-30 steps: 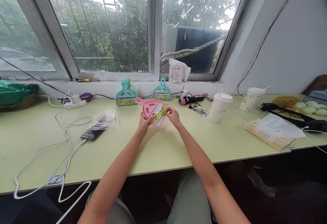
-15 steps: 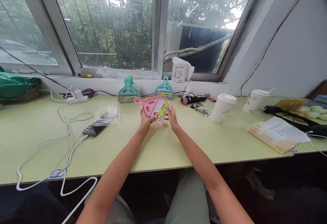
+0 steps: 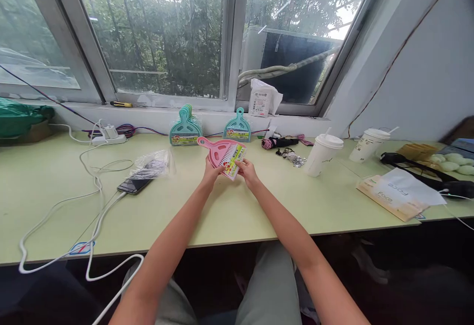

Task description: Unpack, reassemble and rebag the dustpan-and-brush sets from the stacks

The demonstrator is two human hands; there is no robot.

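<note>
A pink dustpan-and-brush set (image 3: 219,150) with a yellow-green label is held tilted above the middle of the table. My left hand (image 3: 212,170) grips its lower left edge, thumb on the front. On the lower right side, my right hand (image 3: 247,172) holds it too, with the thumb over the label. Behind it, a stack of teal dustpan sets (image 3: 185,128) leans near the wall, and another teal dustpan set (image 3: 237,126) stands to its right.
A phone (image 3: 135,184) under clear plastic and white cables (image 3: 97,216) lie left. To the right are keys (image 3: 295,159), a folded umbrella (image 3: 279,142), two lidded cups (image 3: 323,156) (image 3: 369,145) and a tissue pack (image 3: 398,194). A white package (image 3: 259,101) sits on the sill.
My right hand has closed onto the pink set's right side, its thumb now on the label. The set has shifted slightly, and the camera view has moved a little.
</note>
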